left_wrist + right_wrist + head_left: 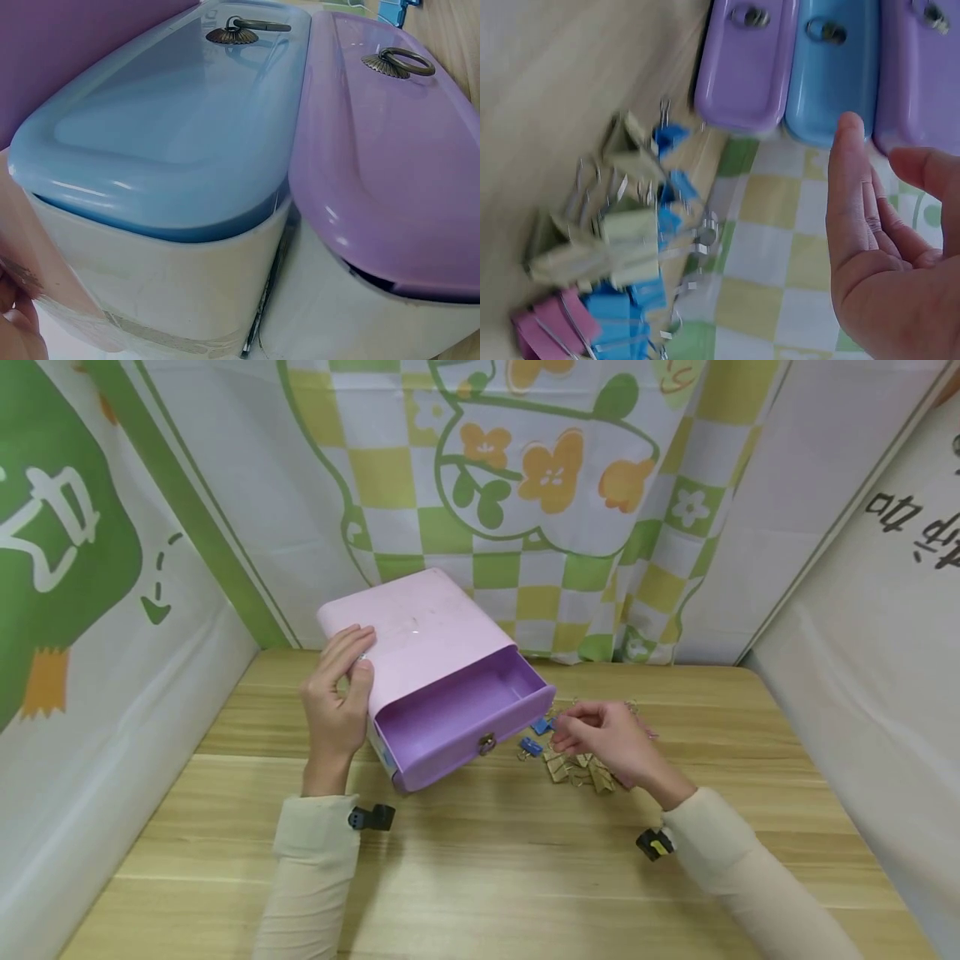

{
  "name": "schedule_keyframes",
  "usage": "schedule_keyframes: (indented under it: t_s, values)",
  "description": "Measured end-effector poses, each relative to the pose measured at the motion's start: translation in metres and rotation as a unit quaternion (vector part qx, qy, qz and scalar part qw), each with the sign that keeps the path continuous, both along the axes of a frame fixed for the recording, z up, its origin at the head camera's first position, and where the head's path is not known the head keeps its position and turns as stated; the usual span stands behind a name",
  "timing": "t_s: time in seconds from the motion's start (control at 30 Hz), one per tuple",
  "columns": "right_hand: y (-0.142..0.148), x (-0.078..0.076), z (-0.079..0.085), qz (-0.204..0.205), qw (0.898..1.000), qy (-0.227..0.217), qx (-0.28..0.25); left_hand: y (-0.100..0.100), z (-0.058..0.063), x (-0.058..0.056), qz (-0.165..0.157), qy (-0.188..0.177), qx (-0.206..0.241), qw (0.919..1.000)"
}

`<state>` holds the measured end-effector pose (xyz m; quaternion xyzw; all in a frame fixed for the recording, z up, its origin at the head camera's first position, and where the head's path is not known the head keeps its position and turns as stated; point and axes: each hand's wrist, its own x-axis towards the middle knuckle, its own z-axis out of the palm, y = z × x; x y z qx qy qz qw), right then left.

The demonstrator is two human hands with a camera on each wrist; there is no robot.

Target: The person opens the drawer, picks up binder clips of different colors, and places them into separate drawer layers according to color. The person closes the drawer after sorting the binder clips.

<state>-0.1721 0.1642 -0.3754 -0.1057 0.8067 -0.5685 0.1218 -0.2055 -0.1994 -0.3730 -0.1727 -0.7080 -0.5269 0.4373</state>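
Observation:
A small pink drawer cabinet stands at an angle on the table, its top purple drawer pulled out and bare inside. Below that drawer, a blue drawer and another purple drawer sit pushed in, each with a bronze ring pull. My left hand rests on the cabinet's upper left edge, fingertips on its top. To the right of the cabinet, my right hand hovers over a pile of binder clips, thumb apart from the fingers, holding nothing. The pile has cream clips, blue clips and a pink clip.
Wooden table stretches in front of the cabinet and out to both sides. Behind it hangs a green-and-yellow checked curtain, close to the cabinet's back. White printed cloth walls in the sides.

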Motion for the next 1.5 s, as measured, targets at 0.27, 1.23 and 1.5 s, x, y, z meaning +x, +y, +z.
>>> schedule_keyframes:
  t_s: [0.27,1.23,1.5]
  values:
    - [0.0,-0.033,0.005,-0.02,0.997,0.022,0.066,0.01,0.023,0.022,-0.001,-0.002,0.002,1.0]
    - [-0.02,-0.093,-0.029,-0.037,0.955,0.061,0.288,-0.003,-0.003,0.0,-0.02,0.001,0.0,0.9998]
    - [-0.023,-0.099,-0.032,-0.025,0.966,0.0,0.256,-0.004,-0.001,0.0,-0.019,-0.001,0.0,0.9998]
